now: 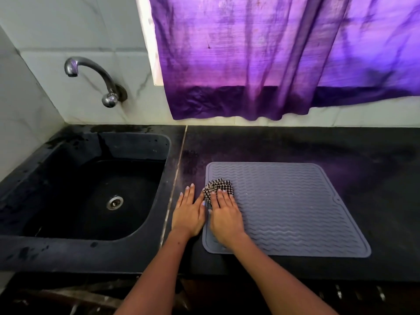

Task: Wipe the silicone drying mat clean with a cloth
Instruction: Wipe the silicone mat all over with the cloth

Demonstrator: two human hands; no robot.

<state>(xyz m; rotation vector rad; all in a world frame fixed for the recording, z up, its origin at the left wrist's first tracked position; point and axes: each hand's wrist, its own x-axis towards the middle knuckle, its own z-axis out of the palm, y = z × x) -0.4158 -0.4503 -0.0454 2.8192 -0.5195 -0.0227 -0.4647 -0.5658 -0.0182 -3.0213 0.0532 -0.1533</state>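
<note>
A grey silicone drying mat (295, 208) with wavy ridges lies flat on the black counter, right of the sink. A small black-and-white checked cloth (218, 187) sits bunched on the mat's left part. My right hand (223, 214) lies on the cloth with straight fingers, pressing it onto the mat; most of the cloth is hidden under the hand. My left hand (188, 212) rests flat on the counter just left of the mat's left edge, fingers straight, thumb beside the mat's rim.
A black sink (68, 160) with a metal drain (115, 202) lies to the left, under a chrome tap (95, 78) on the tiled wall. A purple curtain (272, 53) hangs above the back of the counter (341, 146). The counter's front edge is close to my forearms.
</note>
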